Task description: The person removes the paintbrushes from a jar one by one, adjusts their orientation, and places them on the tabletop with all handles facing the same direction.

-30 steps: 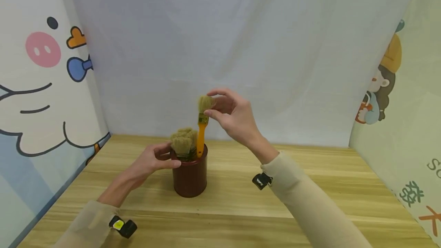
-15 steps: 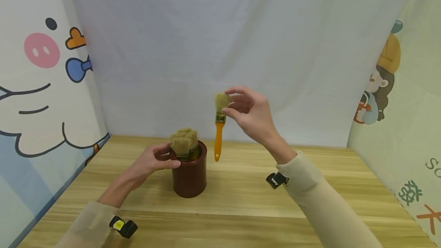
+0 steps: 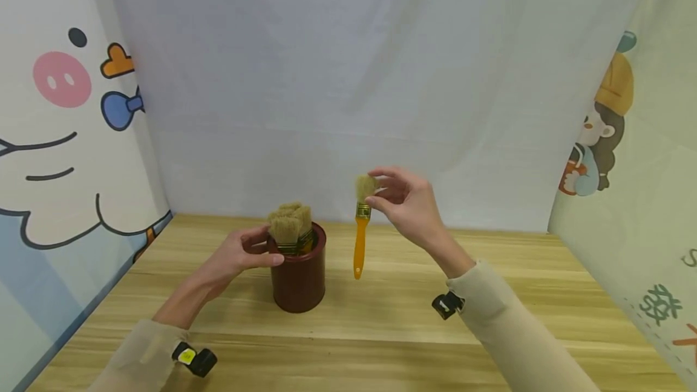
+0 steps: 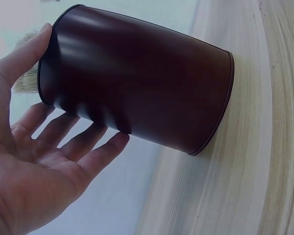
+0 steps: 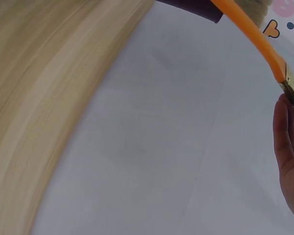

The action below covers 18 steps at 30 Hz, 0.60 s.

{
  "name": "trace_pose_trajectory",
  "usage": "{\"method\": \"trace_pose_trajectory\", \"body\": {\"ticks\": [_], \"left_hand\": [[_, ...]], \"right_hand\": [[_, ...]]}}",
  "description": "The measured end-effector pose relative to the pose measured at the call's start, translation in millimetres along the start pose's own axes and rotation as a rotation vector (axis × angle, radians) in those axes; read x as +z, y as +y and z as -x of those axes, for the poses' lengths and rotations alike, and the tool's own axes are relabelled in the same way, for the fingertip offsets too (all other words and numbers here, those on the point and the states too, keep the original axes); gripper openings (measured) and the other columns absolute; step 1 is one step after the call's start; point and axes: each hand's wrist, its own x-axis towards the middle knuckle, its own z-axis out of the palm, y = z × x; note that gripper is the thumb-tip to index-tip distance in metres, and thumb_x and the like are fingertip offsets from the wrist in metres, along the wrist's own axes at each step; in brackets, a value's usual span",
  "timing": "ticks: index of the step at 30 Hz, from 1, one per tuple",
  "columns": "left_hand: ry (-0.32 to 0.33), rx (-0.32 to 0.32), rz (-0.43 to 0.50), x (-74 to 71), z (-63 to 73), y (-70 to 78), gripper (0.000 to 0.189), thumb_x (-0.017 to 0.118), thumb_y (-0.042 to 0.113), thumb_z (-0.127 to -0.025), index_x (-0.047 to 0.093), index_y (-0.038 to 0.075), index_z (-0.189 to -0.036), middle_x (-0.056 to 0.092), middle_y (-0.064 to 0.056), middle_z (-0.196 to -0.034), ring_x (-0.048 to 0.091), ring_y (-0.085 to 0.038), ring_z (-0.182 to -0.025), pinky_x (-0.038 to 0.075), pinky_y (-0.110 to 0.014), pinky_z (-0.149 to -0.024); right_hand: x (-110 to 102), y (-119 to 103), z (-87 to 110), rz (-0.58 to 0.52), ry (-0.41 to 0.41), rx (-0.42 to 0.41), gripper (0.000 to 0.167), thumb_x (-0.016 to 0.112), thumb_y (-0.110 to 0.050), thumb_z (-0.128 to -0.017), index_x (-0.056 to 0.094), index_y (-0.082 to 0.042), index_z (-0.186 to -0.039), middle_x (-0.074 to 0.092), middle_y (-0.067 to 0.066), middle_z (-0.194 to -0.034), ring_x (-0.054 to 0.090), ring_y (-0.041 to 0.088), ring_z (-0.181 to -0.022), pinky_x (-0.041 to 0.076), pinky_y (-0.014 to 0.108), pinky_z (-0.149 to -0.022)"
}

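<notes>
here, the right hand (image 3: pixel 411 201) hovers, pinching a brush (image 3: pixel 360 241) handle-down.

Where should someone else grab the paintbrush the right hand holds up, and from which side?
Probably by the orange handle, around its middle, coming from the near side. The paintbrush hangs nearly upright, handle down, and nothing touches that slim handle. The right hand has the bristle end from the right, and the can stands to the left.
</notes>
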Motion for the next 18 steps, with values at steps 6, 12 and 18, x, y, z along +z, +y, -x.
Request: {"method": "trace_pose_trajectory", "body": {"ticks": [6, 12, 18], "left_hand": [[-0.004, 0.004, 0.002, -0.1, -0.7, -1.3, 0.084, 0.078, 0.021, -0.095, 0.033, -0.002, -0.163, 0.046, -0.026, -0.158, 0.041, -0.045, -0.147, 0.036, -0.059, -0.116], [0.004, -0.004, 0.007, 0.1, -0.5, -0.7, 0.089, 0.079, 0.022, -0.094, 0.030, -0.005, -0.163, 0.043, -0.028, -0.159, 0.040, -0.046, -0.147, 0.035, -0.060, -0.117], [0.005, -0.008, 0.013, 0.4, -0.6, 0.3, 0.092, 0.079, 0.022, -0.094, 0.026, -0.006, -0.164, 0.040, -0.029, -0.160, 0.040, -0.046, -0.147, 0.036, -0.059, -0.116]], "right_hand": [[0.4, 19.2, 13.9, 0.040, -0.027, 0.105, 0.043, 0.083, 0.005, -0.089, 0.072, -0.004, -0.129, 0.076, 0.016, -0.108, 0.077, 0.027, -0.090, 0.062, 0.034, -0.077], [3.3, 38.7, 24.7, -0.011, -0.069, 0.215, 0.041, 0.081, 0.005, -0.090, 0.071, 0.001, -0.130, 0.073, 0.021, -0.110, 0.077, 0.031, -0.091, 0.063, 0.039, -0.077], [8.2, 58.8, 33.3, -0.049, -0.120, 0.306, 0.040, 0.079, 0.005, -0.091, 0.070, 0.004, -0.130, 0.070, 0.024, -0.115, 0.076, 0.034, -0.094, 0.063, 0.042, -0.078]]}}
